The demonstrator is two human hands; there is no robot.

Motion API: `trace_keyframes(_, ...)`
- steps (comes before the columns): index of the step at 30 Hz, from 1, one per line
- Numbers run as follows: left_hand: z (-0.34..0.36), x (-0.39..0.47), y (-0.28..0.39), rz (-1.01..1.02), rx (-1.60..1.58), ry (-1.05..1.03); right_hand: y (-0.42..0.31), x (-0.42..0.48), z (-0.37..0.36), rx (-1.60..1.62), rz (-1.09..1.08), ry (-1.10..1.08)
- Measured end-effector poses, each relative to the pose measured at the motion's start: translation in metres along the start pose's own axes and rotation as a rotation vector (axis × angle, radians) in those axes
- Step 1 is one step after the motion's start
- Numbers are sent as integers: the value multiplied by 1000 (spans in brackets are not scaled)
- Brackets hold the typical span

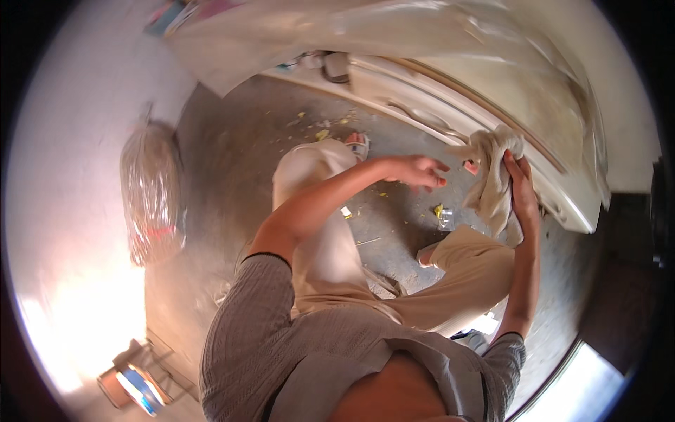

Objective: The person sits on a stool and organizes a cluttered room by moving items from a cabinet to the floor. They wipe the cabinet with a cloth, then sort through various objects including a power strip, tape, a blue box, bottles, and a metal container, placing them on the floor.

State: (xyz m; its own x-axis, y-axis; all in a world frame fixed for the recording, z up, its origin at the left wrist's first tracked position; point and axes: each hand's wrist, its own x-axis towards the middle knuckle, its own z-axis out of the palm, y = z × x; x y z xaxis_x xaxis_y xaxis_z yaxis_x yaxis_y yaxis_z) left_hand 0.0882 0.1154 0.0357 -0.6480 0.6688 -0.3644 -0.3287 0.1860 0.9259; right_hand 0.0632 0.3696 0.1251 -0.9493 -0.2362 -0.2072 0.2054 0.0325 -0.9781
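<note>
My right hand [522,182] grips a crumpled beige cloth [493,179], which hangs in loose folds beside the white furniture front. To the left of the cloth, my left hand [419,172] is in the air with its fingers apart and nothing in it; it looks blurred. Behind the cloth runs a long white furniture panel [401,100] with curved handles. Clear plastic sheeting [517,68] covers the top of that furniture. Below my hands, a small clear plastic packet [445,219] with a yellow bit lies on the concrete floor.
Yellow scraps [322,134] and other litter are scattered on the floor [227,137]. A plastic-wrapped bundle [153,195] is against the left wall. A box [140,387] with blue and white on it is at the lower left. My sandalled foot [358,145] is near the furniture.
</note>
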Motion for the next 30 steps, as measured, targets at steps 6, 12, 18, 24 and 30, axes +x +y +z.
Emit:
trace_keyframes(6,-151,-90,-5,215,-782,504,-4,-23,89,-95,81,-73)
trace_keyframes(12,-302,-148,-72,250,-1428,974,-13,-39,168,-431,117,-33)
trace_keyframes(18,-351,-141,-110,156,-1669,1068,-13,-15,207,-524,58,-119)
trace_keyframes(24,-386,-159,-150,339,-1434,1250,6,34,243,-354,74,-240)
trace_keyframes(30,-340,-186,-88,447,-1107,1428,8,92,257,-226,142,-308)
